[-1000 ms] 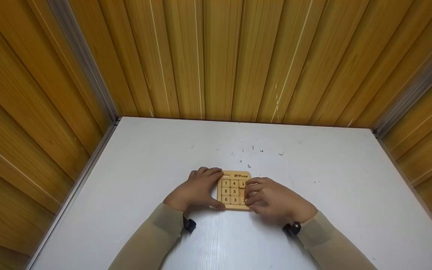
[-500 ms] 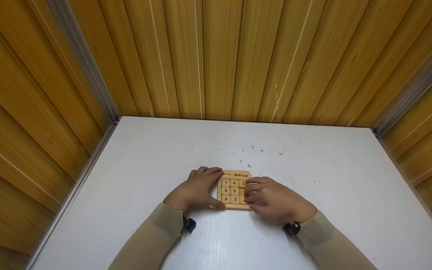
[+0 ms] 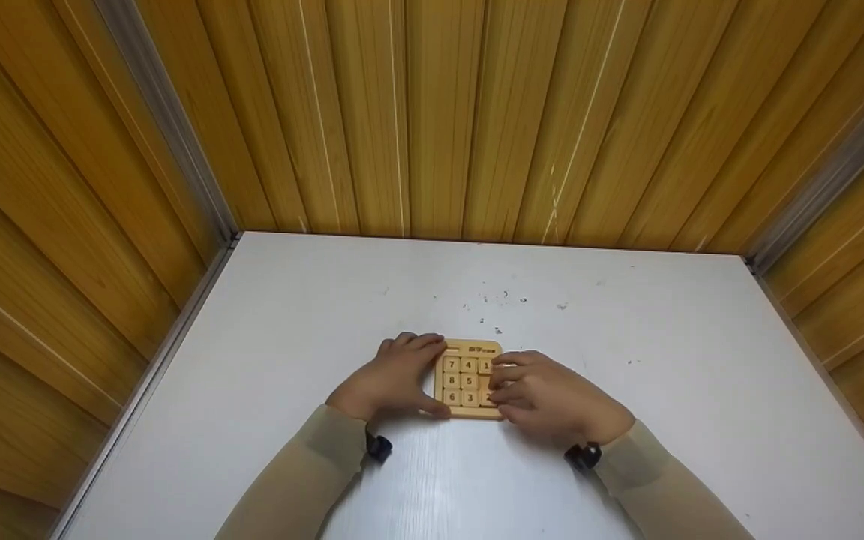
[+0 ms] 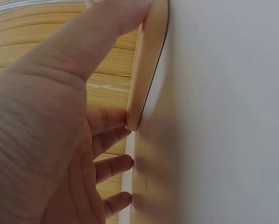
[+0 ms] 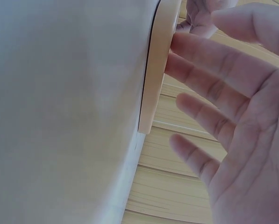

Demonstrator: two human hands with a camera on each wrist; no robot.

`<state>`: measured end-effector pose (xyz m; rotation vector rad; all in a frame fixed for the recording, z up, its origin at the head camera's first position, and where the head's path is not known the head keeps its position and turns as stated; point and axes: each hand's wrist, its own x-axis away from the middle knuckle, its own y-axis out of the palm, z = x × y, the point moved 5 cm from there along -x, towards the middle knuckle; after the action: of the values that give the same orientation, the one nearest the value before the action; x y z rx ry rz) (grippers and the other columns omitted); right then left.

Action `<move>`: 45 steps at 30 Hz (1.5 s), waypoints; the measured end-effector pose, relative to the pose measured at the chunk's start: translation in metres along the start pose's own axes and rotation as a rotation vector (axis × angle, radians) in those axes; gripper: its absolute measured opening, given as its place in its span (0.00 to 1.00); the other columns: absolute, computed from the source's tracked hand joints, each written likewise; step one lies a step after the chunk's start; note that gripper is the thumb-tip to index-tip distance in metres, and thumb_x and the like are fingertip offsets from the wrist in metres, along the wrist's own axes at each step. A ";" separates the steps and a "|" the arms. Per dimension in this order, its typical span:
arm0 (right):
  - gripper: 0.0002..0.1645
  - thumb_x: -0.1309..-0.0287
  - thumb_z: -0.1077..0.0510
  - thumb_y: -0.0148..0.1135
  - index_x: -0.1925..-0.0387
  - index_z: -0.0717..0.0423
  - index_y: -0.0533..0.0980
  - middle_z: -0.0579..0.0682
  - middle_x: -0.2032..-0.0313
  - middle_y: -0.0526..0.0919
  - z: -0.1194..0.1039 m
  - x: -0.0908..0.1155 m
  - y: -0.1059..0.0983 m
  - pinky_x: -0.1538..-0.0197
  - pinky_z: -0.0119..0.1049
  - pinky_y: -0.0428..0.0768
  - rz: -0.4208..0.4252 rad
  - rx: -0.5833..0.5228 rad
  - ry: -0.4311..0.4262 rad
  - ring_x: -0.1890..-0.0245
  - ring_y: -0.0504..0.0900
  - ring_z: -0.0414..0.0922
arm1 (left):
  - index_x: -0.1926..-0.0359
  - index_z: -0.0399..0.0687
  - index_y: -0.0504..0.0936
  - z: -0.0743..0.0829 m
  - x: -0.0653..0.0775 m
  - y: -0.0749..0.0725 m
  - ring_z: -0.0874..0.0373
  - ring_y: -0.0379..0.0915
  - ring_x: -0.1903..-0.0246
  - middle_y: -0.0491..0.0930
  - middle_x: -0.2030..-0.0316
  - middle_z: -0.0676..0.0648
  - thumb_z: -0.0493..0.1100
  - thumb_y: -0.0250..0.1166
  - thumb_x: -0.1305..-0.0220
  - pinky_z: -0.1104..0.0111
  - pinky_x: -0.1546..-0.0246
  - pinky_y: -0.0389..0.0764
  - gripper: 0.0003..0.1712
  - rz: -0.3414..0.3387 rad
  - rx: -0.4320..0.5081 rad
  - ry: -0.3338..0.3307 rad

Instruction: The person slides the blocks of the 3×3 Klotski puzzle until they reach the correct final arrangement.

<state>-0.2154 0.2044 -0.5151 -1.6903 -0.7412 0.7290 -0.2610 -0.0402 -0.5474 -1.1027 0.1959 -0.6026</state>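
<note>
Head: wooden sliding number puzzle (image 3: 469, 412), squarish, flat on white table (image 3: 289, 315); left hand (image 3: 393, 379) pinching its left side; right hand (image 3: 552, 394), fingers spread, touching tiles (image 3: 469, 381) (right column partly covered). Left wrist: smooth rim (image 4: 146, 74), thumb-tip cut off. Right wrist: tile faces hidden.

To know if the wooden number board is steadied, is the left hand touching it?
Touching. The left wrist view shows it: the thumb of the left hand lies against the wooden number board, with no gap.
</note>
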 end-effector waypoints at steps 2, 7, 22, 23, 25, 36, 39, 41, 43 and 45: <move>0.15 0.22 0.49 0.68 0.43 0.44 0.94 0.40 0.39 0.93 0.000 0.000 0.000 0.16 0.52 0.74 -0.007 -0.005 0.016 0.22 0.81 0.49 | 0.10 0.54 0.63 0.000 0.000 0.000 0.46 0.57 0.13 0.62 0.11 0.53 0.71 0.85 0.46 0.45 0.10 0.57 0.71 -0.001 0.001 -0.003; 0.16 0.21 0.48 0.66 0.43 0.43 0.94 0.41 0.38 0.93 0.001 0.000 0.001 0.16 0.52 0.74 -0.011 0.010 0.033 0.22 0.81 0.48 | 0.10 0.54 0.63 0.001 0.000 0.000 0.47 0.56 0.13 0.62 0.11 0.53 0.71 0.86 0.46 0.45 0.10 0.57 0.71 -0.002 0.012 -0.006; 0.16 0.19 0.49 0.66 0.41 0.48 0.92 0.46 0.36 0.90 0.001 -0.001 0.002 0.16 0.53 0.75 0.011 0.047 0.009 0.24 0.81 0.50 | 0.10 0.52 0.63 -0.001 0.000 -0.001 0.47 0.56 0.13 0.61 0.10 0.52 0.74 0.85 0.46 0.42 0.10 0.57 0.71 -0.003 0.008 -0.001; 0.17 0.19 0.49 0.66 0.41 0.48 0.92 0.46 0.36 0.90 0.001 -0.001 0.002 0.16 0.53 0.75 0.011 0.050 0.011 0.24 0.81 0.50 | 0.10 0.52 0.63 -0.001 0.000 -0.001 0.47 0.56 0.13 0.61 0.10 0.52 0.74 0.85 0.46 0.42 0.10 0.57 0.71 -0.003 0.008 0.000; 0.17 0.18 0.49 0.66 0.40 0.48 0.92 0.46 0.36 0.90 0.001 -0.001 0.002 0.16 0.53 0.75 0.010 0.060 0.013 0.24 0.81 0.50 | 0.10 0.52 0.63 0.000 0.000 -0.001 0.46 0.56 0.13 0.61 0.10 0.52 0.74 0.85 0.45 0.42 0.10 0.57 0.71 -0.003 0.006 0.000; 0.20 0.17 0.47 0.63 0.35 0.48 0.90 0.45 0.35 0.88 0.002 -0.001 0.003 0.15 0.52 0.74 -0.019 0.079 0.039 0.23 0.79 0.49 | 0.10 0.52 0.63 -0.001 -0.001 -0.001 0.47 0.56 0.13 0.61 0.10 0.52 0.73 0.85 0.45 0.44 0.10 0.57 0.70 -0.005 0.009 0.002; 0.21 0.17 0.47 0.63 0.34 0.49 0.89 0.46 0.35 0.88 0.002 0.000 0.003 0.15 0.52 0.73 -0.016 0.083 0.044 0.22 0.79 0.50 | 0.10 0.53 0.63 -0.001 -0.002 -0.001 0.46 0.56 0.13 0.62 0.10 0.52 0.73 0.85 0.45 0.44 0.11 0.57 0.71 -0.006 0.009 0.006; 0.22 0.17 0.47 0.62 0.33 0.49 0.89 0.46 0.34 0.87 0.002 0.000 0.003 0.14 0.51 0.72 -0.021 0.082 0.057 0.22 0.78 0.49 | 0.10 0.53 0.63 -0.001 -0.001 -0.001 0.46 0.56 0.13 0.62 0.10 0.53 0.74 0.84 0.46 0.43 0.11 0.58 0.71 -0.008 0.012 0.007; 0.23 0.17 0.46 0.62 0.32 0.48 0.88 0.45 0.34 0.87 0.003 0.000 0.003 0.14 0.51 0.72 -0.023 0.081 0.067 0.21 0.78 0.49 | 0.10 0.53 0.63 -0.001 -0.001 -0.001 0.45 0.56 0.13 0.62 0.10 0.53 0.74 0.84 0.46 0.43 0.11 0.58 0.71 -0.006 0.010 0.010; 0.23 0.17 0.46 0.62 0.32 0.48 0.88 0.45 0.34 0.86 0.004 0.000 0.003 0.14 0.51 0.72 -0.025 0.080 0.078 0.21 0.77 0.49 | 0.10 0.53 0.63 -0.001 -0.001 -0.001 0.45 0.56 0.13 0.62 0.10 0.53 0.74 0.84 0.46 0.43 0.11 0.58 0.71 -0.006 0.009 0.009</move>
<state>-0.2179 0.2064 -0.5194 -1.6245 -0.6690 0.6631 -0.2630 -0.0408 -0.5474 -1.0927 0.1979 -0.6134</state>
